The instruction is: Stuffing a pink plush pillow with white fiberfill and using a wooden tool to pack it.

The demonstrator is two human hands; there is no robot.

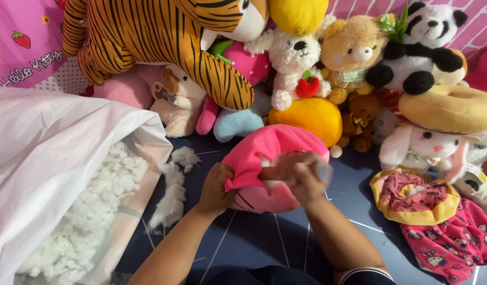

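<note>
Left hand (216, 189) pinched shut, right hand (301, 177) curled closed, blurred, forearms angled inward

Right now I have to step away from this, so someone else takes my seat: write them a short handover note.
Left hand grips the edge of the pink plush cover at its opening. Right hand is at the opening, fingers pressed in. The cover lies on the dark floor and looks partly filled. The white bag of stuffing lies open at left, loose tufts beside it. Left to do, likely: more filling, then closing.
</note>
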